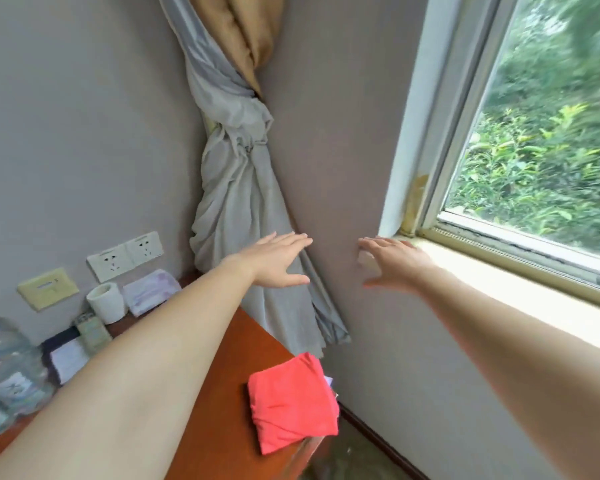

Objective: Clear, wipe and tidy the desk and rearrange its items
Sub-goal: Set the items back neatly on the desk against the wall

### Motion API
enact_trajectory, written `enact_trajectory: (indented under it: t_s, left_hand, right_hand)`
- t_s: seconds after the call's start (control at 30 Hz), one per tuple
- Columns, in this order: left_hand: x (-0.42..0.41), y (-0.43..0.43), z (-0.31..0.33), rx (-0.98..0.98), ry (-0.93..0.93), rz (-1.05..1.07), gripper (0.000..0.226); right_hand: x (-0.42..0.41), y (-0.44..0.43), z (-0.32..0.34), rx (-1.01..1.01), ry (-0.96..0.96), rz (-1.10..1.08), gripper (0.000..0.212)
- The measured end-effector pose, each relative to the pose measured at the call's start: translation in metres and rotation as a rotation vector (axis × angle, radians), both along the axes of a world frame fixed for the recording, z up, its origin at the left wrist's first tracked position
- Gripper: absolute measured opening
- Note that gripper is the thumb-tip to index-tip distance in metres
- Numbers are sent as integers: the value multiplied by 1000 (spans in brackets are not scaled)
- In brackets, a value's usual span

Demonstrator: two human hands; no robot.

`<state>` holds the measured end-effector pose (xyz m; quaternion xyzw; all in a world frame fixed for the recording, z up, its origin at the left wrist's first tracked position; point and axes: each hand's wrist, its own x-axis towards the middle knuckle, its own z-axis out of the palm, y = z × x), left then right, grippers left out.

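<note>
Our forearms (146,368) stretch above the counter (222,368); left hand (278,261) by the curtain (236,188), right hand (392,268) by the windowsill (499,282), fingers (297,241) spread, holding nothing.

The desk (243,403) is reddish-brown wood; on it a plain coral-red cloth (291,403), a white roll (105,302), a white pack (151,292) with purple print; the knotted curtain (236,188) is grey with a tan lining; the walls (84,116) are grey; the sockets (125,255) are white.
</note>
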<state>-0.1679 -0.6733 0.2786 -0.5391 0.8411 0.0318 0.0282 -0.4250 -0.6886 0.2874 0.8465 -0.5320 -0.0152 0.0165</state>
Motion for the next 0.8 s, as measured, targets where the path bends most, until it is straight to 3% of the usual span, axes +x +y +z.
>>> enact_trajectory:
  t_s: [0.4,0.8]
  left_hand:
    - [-262,-74,3,35,14,-544,81]
    - [-468,-65,-3,36,-24,-1024,81]
  right_hand:
    - [-234,51,-2,12,54,-572,90]
    - [-351,171,0,-32,38,-1062,87]
